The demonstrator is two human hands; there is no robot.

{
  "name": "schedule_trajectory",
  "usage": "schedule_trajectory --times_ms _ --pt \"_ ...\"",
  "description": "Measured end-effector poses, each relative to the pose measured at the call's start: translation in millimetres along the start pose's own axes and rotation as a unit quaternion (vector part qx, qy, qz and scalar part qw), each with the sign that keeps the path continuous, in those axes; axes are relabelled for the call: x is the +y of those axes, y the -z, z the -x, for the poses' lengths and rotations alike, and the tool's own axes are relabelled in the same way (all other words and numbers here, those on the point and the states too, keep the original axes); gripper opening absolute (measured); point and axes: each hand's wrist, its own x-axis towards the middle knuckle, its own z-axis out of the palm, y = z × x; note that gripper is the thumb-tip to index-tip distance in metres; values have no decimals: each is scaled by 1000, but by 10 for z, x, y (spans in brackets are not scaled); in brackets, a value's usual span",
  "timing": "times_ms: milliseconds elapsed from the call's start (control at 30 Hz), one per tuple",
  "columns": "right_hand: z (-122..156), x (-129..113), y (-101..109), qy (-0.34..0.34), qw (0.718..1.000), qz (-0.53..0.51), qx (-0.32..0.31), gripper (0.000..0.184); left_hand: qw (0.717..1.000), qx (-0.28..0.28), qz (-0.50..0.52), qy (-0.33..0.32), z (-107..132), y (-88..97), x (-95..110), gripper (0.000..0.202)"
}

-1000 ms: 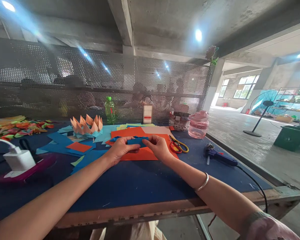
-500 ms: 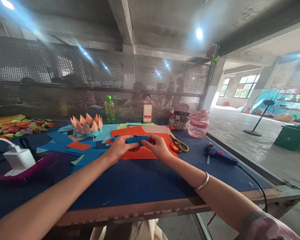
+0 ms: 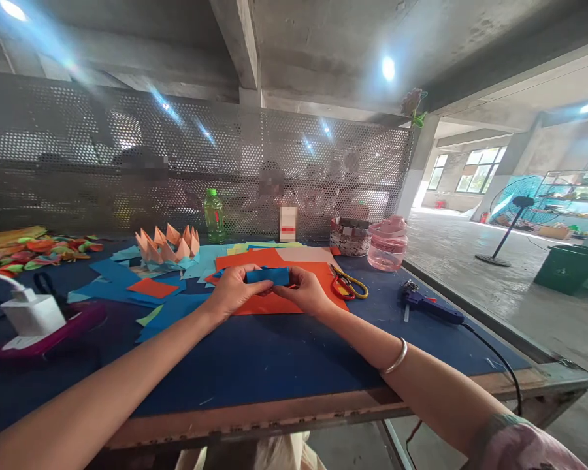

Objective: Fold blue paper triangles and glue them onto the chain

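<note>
A small piece of blue paper (image 3: 268,276) is stretched between my two hands, above orange sheets. My left hand (image 3: 235,287) pinches its left end, thumb along the lower edge. At the right end, my right hand (image 3: 306,290) grips it with thumb and fingers closed. Under the hands lie the orange paper sheets (image 3: 294,304). Just right of them rest yellow-and-red-handled scissors (image 3: 350,286). A ring of folded peach paper points (image 3: 166,245) on a light blue base stands to the left, among loose blue sheets (image 3: 176,312).
A glue gun (image 3: 431,307) with a trailing cord lies at the right. Along the back stand a green bottle (image 3: 214,217), a small box (image 3: 288,224), a woven basket (image 3: 349,236) and a pink jug (image 3: 388,245). A charger (image 3: 34,320) on a purple power strip sits left.
My right thumb has shifted slightly left along the lower edge of the blue paper. Both hands keep hold of it, and the view has moved a little.
</note>
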Motion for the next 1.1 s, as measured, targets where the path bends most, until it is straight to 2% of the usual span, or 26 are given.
schedule_trajectory --times_ms 233,533,667,833,933,1100 --pt "-20 -35 12 -18 998 -55 -1 28 1000 -3 -18 -8 24 10 40 34" --pt "-44 -125 36 -34 992 -120 -8 38 1000 7 23 12 -12 57 70 36" --pt "-54 -109 127 -43 991 -126 -5 42 999 23 36 15 -44 140 38 39" --pt "-74 -75 254 -34 993 -107 31 40 998 57 39 11 -70 275 -10 40" --pt "-56 -94 212 -26 995 -90 27 37 998 50 30 10 -51 245 1 39" --pt "-2 -147 57 -12 997 -70 -8 36 1000 11 4 13 7 87 40 37"
